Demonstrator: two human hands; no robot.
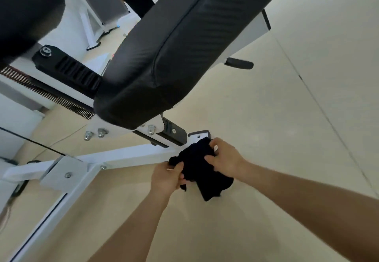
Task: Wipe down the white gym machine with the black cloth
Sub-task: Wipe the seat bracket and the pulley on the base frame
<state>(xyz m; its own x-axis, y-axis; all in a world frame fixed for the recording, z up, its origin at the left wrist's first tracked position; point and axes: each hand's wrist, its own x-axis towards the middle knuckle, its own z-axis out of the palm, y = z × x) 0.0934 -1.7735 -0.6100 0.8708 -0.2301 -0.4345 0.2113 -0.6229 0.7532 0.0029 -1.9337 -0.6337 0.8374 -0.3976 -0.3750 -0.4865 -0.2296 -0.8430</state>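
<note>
The white gym machine fills the left and middle, its white steel frame low over the floor under a long black padded seat. A bunched black cloth hangs between both hands at the end of the white crossbar. My left hand grips the cloth's lower left edge. My right hand holds its upper right part, fingers curled into the fabric. The cloth covers the bar's end, close to a white foot bracket.
A second black pad sits at the upper left above a coiled spring and a black ribbed adjuster. Bolts stick out under the seat. Beige floor spreads to the right. More white frames stand behind.
</note>
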